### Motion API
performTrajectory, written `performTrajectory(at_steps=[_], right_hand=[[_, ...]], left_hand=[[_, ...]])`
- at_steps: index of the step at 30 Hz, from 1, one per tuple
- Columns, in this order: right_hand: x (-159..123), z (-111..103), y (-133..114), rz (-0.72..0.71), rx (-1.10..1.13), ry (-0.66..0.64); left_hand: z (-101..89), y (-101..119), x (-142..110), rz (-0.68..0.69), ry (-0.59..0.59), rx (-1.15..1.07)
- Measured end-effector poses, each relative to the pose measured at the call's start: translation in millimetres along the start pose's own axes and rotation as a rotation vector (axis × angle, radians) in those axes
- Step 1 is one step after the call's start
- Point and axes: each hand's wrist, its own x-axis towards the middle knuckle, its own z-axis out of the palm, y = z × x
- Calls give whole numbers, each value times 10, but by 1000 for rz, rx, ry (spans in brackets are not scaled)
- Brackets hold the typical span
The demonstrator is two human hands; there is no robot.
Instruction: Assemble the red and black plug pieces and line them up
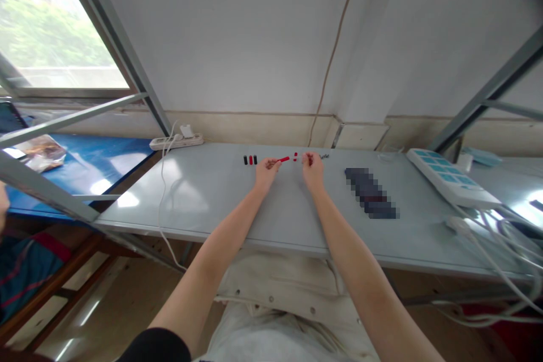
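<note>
- Red rod sits pinched in the left hand; a loose grip could drop it.
- Right hand is apart, its hold unclear; its nudge could scatter the red bits beside it.

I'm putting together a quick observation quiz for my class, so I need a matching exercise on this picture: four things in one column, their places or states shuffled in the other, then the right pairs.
Things
1. Left hand
2. Three small upright pieces
3. White power strip
4. White panel

Places and states
A. At the back left corner of the grey desk
B. Has light blue squares and lies right of both hands
C. Holds a slim red piece
D. In a row, black, red, black

Right pairs: 1-C, 2-D, 3-A, 4-B
</note>
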Motion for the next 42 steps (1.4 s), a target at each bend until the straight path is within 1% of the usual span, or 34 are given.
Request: performTrajectory(at_steps=[5,9,12,14,17,21,23,25,27,29,31,33,35,37,38,40,42], right_hand=[[50,13,85,104,91,-17],[80,21,144,143,148,-33],[94,3,152,166,198,-72],[102,-15,147,188,239,-103],[104,-29,130,222,305,-146],[70,14,91,221,369,-265],[45,48,72,223,390,-296],[24,71,62,239,403,-299],[13,78,62,254,392,-294],[11,75,71,260,351,-288],[13,66,84,256,282,-271],[16,57,99,231,198,-236],[17,50,114,199,118,-208],[14,47,130,179,62,-203],[10,47,138,171,43,-207],[-1,50,156,143,11,-222],[-12,55,172,107,-17,-243]], left_hand=[[3,27,-20,-32,-5,4],[-2,67,-40,-56,-5,3],[-18,115,-52,-76,-11,3],[-32,148,-58,-85,-33,-9],[-37,179,-63,-90,-100,-39],[-7,173,-76,-79,-180,-28],[9,157,-84,-66,-188,-12],[18,142,-82,-41,-182,19],[23,143,-59,20,-182,88],[27,182,-4,133,-198,211],[25,269,90,264,-239,381],[9,394,218,351,-335,567],[-32,520,365,409,-420,725],[-99,609,508,395,-467,846],[-141,632,571,365,-465,882],[-232,637,670,285,-430,916],[-322,605,731,208,-373,901]])
